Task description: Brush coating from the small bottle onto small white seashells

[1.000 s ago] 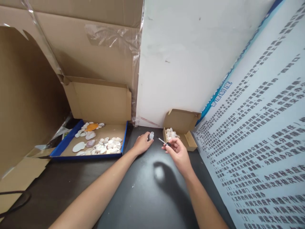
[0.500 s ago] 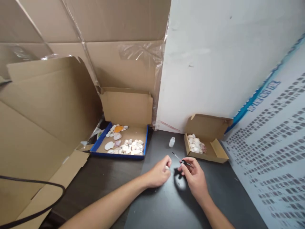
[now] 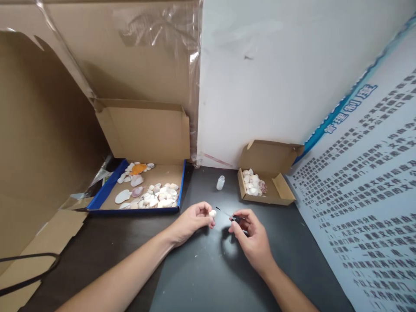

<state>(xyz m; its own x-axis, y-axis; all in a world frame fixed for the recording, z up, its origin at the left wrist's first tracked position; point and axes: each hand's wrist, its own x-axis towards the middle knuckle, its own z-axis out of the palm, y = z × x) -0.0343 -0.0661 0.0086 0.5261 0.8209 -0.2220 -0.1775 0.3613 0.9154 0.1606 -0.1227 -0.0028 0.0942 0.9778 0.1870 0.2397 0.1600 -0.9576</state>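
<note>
Between the thumb and fingers of my left hand (image 3: 194, 222) is a small white seashell (image 3: 212, 213). My right hand (image 3: 251, 236) pinches the black cap of a small applicator brush (image 3: 226, 212). Its thin stem points left, and the dark tip is close to the shell but apart from it. Beyond both hands, a small clear glass bottle (image 3: 220, 183) stands uncapped on the dark grey mat (image 3: 182, 277); its contents look whitish.
At the left lies an open blue-edged cardboard box (image 3: 133, 209) with several white shells and an orange one. A smaller open cardboard box (image 3: 276, 199) with shells stands at the right. A printed poster (image 3: 367, 186) lines the right side; a black cable (image 3: 29, 255) hangs at the left.
My left hand has turned, so the shell shows plainly in its fingertips. The brush has stayed in my right hand. The whole view has shifted, with the boxes appearing further left.
</note>
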